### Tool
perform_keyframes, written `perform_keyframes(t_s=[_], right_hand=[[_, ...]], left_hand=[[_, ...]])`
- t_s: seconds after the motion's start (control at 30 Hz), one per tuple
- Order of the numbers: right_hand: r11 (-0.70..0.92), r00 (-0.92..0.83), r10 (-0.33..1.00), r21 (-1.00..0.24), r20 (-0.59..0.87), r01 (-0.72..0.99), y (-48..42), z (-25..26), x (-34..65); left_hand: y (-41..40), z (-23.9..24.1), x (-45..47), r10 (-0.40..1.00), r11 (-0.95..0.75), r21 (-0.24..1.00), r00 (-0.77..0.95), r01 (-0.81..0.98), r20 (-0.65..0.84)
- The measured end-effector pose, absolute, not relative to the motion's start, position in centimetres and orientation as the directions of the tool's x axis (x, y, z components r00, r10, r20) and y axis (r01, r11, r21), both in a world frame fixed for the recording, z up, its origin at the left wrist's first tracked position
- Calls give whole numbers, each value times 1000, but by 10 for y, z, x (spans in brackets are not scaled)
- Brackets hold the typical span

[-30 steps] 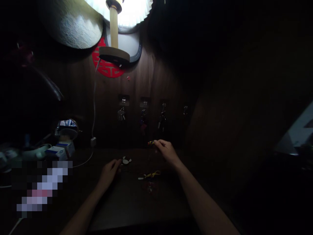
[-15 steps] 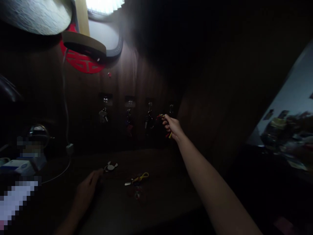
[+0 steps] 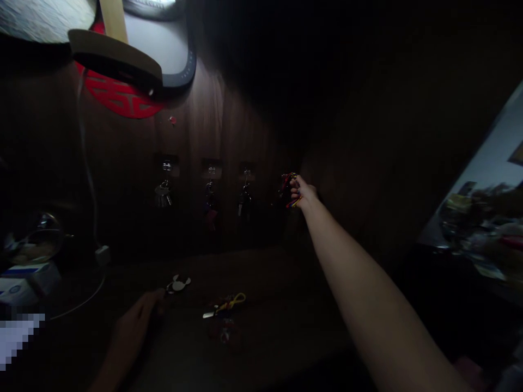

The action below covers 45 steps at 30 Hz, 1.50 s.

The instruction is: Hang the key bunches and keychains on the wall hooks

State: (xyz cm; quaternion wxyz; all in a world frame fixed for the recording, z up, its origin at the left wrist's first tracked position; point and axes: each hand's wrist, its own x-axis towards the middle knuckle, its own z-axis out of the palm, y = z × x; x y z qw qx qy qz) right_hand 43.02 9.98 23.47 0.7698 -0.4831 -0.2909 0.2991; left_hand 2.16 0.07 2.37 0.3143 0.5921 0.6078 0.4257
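Note:
My right hand (image 3: 304, 194) is raised to the dark wooden wall, pinching a bunch of keys with red, yellow and blue cords (image 3: 289, 189). That bunch sits close to the rightmost wall hook, which it mostly hides. My left hand (image 3: 134, 321) lies dimly on the desk, its fingertips beside a white mouse-shaped key fob (image 3: 177, 283). In front of the fob lie a key with a yellow cord (image 3: 224, 307) and a dim reddish key bunch (image 3: 224, 332).
Several adhesive hooks hold keys (image 3: 163, 195) on the wall. Above hangs a lamp base (image 3: 116, 62) before a red paper cut-out (image 3: 118, 98). A white cable with a plug (image 3: 102, 255) runs along the wall, a white box (image 3: 28, 283) stands left, and a cluttered shelf (image 3: 478, 228) lies right.
My right hand has risen from above the desk to the wall, carrying the coloured-cord keys rightward to the last hook. The view has turned up and right. My left hand stays by the fob.

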Motion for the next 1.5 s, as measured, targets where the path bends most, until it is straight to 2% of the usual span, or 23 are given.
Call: perform_keyframes(t_s=[0.37, 0.63, 0.97, 1.1, 1.37, 1.5], right_hand=[[250, 693, 719, -948, 46, -197, 104, 158, 432], [242, 626, 778, -945, 54, -219, 94, 98, 408], [184, 562, 827, -958, 30, -219, 70, 45, 375], [129, 509, 860, -978, 28, -163, 59, 30, 358], [53, 301, 952, -999, 51, 2, 32, 13, 310], [105, 148, 979, -966, 143, 237, 18, 6, 295]], left_hand=[[6, 16, 20, 984, -87, 893, -103, 442, 147], [-1, 24, 25, 980, -136, 873, -65, 469, 188], [1, 16, 24, 967, -202, 867, -48, 456, 251], [4, 10, 22, 961, -234, 852, -20, 468, 275], [8, -5, 18, 899, -402, 739, 81, 541, 430], [6, -5, 18, 877, -435, 698, 91, 569, 472]])
